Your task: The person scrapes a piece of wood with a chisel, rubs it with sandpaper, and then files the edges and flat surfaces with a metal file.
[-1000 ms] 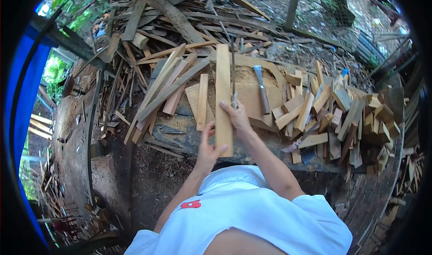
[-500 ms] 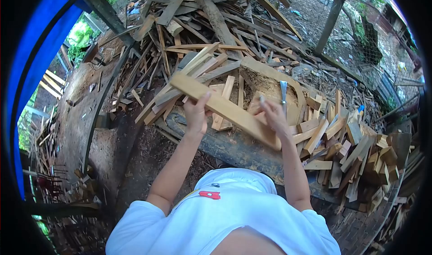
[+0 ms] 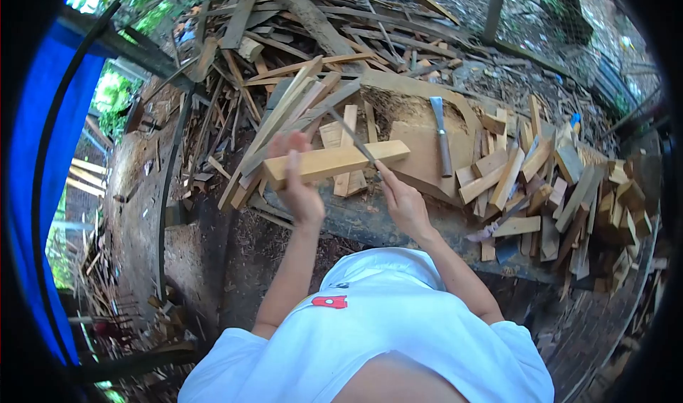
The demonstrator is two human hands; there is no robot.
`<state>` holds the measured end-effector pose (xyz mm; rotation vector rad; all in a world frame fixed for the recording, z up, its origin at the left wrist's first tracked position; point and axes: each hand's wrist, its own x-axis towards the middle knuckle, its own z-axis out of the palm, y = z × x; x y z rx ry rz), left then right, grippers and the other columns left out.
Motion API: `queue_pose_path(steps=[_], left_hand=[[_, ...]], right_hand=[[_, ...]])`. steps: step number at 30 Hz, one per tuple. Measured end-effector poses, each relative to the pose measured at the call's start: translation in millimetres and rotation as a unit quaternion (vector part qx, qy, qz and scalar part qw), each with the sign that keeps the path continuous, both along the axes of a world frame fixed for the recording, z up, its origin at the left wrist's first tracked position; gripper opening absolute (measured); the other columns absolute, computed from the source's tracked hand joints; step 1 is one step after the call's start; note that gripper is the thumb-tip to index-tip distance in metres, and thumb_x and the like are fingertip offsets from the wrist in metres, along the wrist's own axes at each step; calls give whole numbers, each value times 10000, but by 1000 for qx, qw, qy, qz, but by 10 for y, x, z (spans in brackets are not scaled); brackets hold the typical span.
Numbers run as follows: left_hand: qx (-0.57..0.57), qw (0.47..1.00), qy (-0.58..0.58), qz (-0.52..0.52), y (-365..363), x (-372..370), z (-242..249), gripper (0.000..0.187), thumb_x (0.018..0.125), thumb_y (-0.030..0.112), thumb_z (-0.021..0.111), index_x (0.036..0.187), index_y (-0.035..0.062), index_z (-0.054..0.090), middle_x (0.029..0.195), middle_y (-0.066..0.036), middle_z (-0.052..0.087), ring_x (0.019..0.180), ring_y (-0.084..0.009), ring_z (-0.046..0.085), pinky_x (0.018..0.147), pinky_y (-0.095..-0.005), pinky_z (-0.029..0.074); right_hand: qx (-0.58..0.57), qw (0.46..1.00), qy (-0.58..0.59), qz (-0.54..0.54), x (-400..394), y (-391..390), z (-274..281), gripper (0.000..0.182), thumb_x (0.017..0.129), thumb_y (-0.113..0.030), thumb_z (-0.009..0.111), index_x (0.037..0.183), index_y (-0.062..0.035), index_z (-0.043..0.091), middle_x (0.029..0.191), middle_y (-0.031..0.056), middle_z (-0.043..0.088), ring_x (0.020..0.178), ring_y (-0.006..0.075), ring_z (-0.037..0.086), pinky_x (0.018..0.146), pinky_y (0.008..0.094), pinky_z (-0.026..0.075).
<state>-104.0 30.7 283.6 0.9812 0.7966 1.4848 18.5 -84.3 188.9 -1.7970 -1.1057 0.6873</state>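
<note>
My left hand [image 3: 300,197] holds a rectangular wooden block [image 3: 334,162] near its left end, thumb across the near face and fingers behind. The block is raised over the workbench, its right end tilted slightly up. In my right hand [image 3: 407,205] is a long, thin, grey tapering tool [image 3: 349,133], gripped at its lower end. It crosses the block near the right end and points up and left; whether it is a file or a knife I cannot tell. A chisel [image 3: 442,138] with a broad metal blade lies beyond my right hand on a pale wooden piece [image 3: 415,147].
The dark worktop [image 3: 356,216] is in front of me. Cut wood blocks [image 3: 512,179] are heaped at the right, longer strips [image 3: 284,122] at the left. A large scrap pile [image 3: 299,26] rises behind. Blue sheeting [image 3: 60,133] hangs at far left.
The block has swung from sloping down rightward to rising slightly rightward. My right hand has moved left and down and now shows the thin tool. The camera view has shifted a little.
</note>
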Motion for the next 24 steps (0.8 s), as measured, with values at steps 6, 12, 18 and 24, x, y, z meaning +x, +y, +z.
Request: queue_pose_path(steps=[6,12,18,24], left_hand=[[101,980,18,-170,273,-171,10,209,825,5,477,1029,36,508,937,-104,587,1021,-244,585,1112,-478,372],[66,982,5,-179,309,-202,20,198,794,40,473,986,77,439,894,-70,464,974,-227,511,1154,-502,292],[86,983,13,-163,155,-105,63,199,781,34,478,965,81,417,868,-58,419,913,-214,477,1105,-473,343],[75,987,3,-145,299,-107,3,200,776,18,466,960,76,412,850,-57,412,867,-200,465,1057,-477,386]], right_hand=[[-35,995,-64,62,-21,-2,445,461,977,-215,470,1433,-266,424,811,201,676,754,421,657,655,530,524],[-55,996,-75,1,84,276,-20,478,982,-216,439,1455,-260,390,771,226,673,683,437,653,617,562,512],[0,998,-44,42,-84,63,224,486,988,-193,462,1465,-252,387,736,251,648,690,453,637,616,545,489],[-99,995,5,20,49,178,104,492,996,-201,452,1477,-263,369,778,270,651,734,461,639,659,542,497]])
